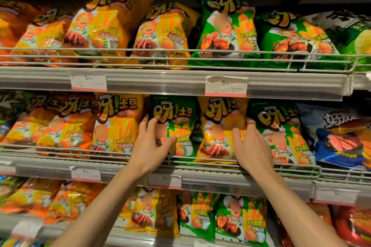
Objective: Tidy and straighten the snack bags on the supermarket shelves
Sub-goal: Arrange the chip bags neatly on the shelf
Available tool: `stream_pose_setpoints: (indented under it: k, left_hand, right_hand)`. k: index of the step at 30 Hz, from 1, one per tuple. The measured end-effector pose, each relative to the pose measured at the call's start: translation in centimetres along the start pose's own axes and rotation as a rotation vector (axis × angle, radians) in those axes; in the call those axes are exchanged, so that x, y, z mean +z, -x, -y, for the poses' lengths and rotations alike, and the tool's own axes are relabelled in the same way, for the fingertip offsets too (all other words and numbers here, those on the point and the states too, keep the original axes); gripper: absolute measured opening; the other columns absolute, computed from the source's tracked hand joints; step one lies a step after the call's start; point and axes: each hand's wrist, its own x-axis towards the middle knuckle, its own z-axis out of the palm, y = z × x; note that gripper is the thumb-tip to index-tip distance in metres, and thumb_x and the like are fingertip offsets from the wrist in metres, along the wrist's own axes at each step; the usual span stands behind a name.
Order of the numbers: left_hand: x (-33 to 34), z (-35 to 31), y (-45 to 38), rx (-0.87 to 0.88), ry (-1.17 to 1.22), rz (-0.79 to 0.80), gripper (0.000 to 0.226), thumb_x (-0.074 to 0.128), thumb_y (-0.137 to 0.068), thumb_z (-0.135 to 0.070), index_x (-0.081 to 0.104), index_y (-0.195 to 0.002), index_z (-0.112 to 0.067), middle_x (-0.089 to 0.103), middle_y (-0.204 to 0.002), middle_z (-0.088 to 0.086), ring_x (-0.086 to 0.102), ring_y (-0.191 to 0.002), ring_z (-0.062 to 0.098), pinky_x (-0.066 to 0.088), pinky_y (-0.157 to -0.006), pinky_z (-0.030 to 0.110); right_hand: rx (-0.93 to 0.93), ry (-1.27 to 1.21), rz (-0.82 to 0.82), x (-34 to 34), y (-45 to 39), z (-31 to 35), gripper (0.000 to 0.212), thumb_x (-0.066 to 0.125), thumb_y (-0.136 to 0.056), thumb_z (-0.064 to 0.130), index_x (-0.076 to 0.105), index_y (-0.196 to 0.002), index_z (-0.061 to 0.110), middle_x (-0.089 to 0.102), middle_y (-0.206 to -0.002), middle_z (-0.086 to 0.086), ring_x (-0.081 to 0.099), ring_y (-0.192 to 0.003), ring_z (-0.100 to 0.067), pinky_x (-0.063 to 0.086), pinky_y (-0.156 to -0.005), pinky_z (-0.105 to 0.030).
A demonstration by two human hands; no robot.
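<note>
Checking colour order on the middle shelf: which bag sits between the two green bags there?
A yellow bag, in the head view, between green bag and green bag; the right hand grips it.

Three shelf tiers of snack bags; top tier: three orange, two yellow [112, 26], two green [226, 28], one lime; two readable price tags [225, 86]; two hands [149, 144]

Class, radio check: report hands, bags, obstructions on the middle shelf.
Left hand grips green bag. Right hand on yellow bag, fingers at its right edge. Wire rail crosses bag bottoms.
</note>
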Motion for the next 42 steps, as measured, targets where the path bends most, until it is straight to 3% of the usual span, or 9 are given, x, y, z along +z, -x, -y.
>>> stream_pose_setpoints:
  k: [3, 6, 11, 15, 24, 29, 34, 38, 42]
  left_hand:
    - [-0.3, -0.7, -0.6, -0.074, -0.014, 0.048, 0.078, 0.058, -0.097, -0.052, 0.020, -0.158, -0.023, 0.031, -0.160, 0.008, 0.046, -0.136, 0.026, 0.045, -0.107, 0.042]
    - [-0.7, -1.2, -1.2, -0.083, -0.028, 0.069, 0.077, 0.063, -0.096, -0.048, 0.023, -0.157, -0.022, 0.040, -0.153, 0.010, 0.053, -0.124, 0.024, 0.050, -0.099, 0.038]
    - [-0.9, -2.0, -1.4, -0.021, -0.013, -0.063, 0.077, 0.070, -0.090, -0.049, 0.036, -0.153, -0.021, 0.047, -0.147, 0.007, 0.050, -0.127, 0.020, 0.041, -0.091, 0.027]
    - [-1.1, -2.5, -1.7, -0.003, 0.004, -0.179, 0.078, 0.069, -0.089, -0.056, 0.041, -0.152, -0.021, 0.054, -0.142, 0.005, 0.052, -0.126, 0.019, 0.042, -0.091, 0.028]
    - [-2.6, -3.0, -0.9, 0.035, 0.007, -0.223, 0.074, 0.068, -0.089, -0.056, 0.046, -0.150, -0.019, 0.051, -0.148, -0.003, 0.036, -0.121, -0.003, 0.034, -0.095, 0.023]
    - [-3.3, -2.8, 0.1, 0.047, 0.064, -0.214, 0.077, 0.070, -0.089, -0.054, 0.042, -0.153, -0.022, 0.050, -0.138, -0.015, 0.038, -0.121, -0.008, 0.028, -0.088, 0.000]
    - [-4.3, -3.3, -0.5, -0.003, 0.139, -0.211, 0.070, 0.068, -0.093, -0.049, 0.044, -0.153, -0.022, 0.050, -0.151, -0.006, 0.041, -0.128, 0.001, 0.037, -0.102, 0.026]
    - [-5.2, -3.5, -0.8, -0.042, 0.134, -0.205, 0.064, 0.063, -0.096, -0.050, 0.047, -0.151, -0.022, 0.048, -0.155, 0.000, 0.048, -0.137, 0.018, 0.044, -0.111, 0.044]
    - [-5.5, -3.6, -0.9, -0.111, 0.175, -0.210, 0.081, 0.073, -0.088, -0.051, 0.039, -0.155, -0.018, 0.047, -0.156, 0.001, 0.043, -0.139, 0.012, 0.039, -0.109, 0.031]
  right_hand:
    - [0.015, -0.009, 0.023, 0.1, 0.1, 0.0, 0.051, 0.034, -0.106, 0.047, 0.037, -0.146, 0.014, 0.067, -0.111, -0.009, 0.065, -0.087, -0.028, 0.051, -0.068, -0.038]
    - [0.040, -0.074, 0.049, -0.3, 0.0, 0.0, 0.048, 0.037, -0.106, 0.044, 0.037, -0.146, 0.016, 0.067, -0.107, -0.008, 0.064, -0.083, -0.027, 0.048, -0.067, -0.038]
    - [0.065, -0.197, 0.056, -0.6, -0.3, -0.3, 0.047, 0.039, -0.107, 0.039, 0.035, -0.148, 0.018, 0.067, -0.109, -0.011, 0.065, -0.088, -0.030, 0.051, -0.075, -0.043]
    - [0.069, -0.271, 0.050, -0.7, -0.4, -0.5, 0.044, 0.039, -0.108, 0.034, 0.037, -0.149, 0.017, 0.063, -0.109, -0.007, 0.057, -0.090, -0.028, 0.042, -0.076, -0.039]
    - [0.047, -0.350, 0.056, -1.4, -0.5, -1.0, 0.043, 0.041, -0.108, 0.031, 0.039, -0.148, 0.015, 0.061, -0.106, -0.007, 0.058, -0.099, -0.029, 0.039, -0.080, -0.036]
    - [0.053, -0.370, 0.063, -1.5, -0.5, -1.0, 0.042, 0.041, -0.108, 0.032, 0.039, -0.147, 0.016, 0.060, -0.107, -0.007, 0.053, -0.097, -0.025, 0.038, -0.083, -0.036]
    - [0.060, -0.383, 0.050, -1.4, -0.6, -1.3, 0.042, 0.041, -0.108, 0.035, 0.041, -0.146, 0.019, 0.063, -0.111, -0.007, 0.058, -0.104, -0.029, 0.045, -0.090, -0.042]
    - [0.071, -0.378, 0.052, -1.4, -0.6, -1.2, 0.040, 0.041, -0.107, 0.037, 0.043, -0.143, 0.018, 0.065, -0.107, -0.008, 0.061, -0.099, -0.030, 0.049, -0.090, -0.046]
    - [0.078, -0.375, 0.055, -1.6, -0.5, -1.2, 0.037, 0.041, -0.107, 0.038, 0.045, -0.137, 0.019, 0.066, -0.103, -0.009, 0.064, -0.095, -0.031, 0.052, -0.088, -0.050]
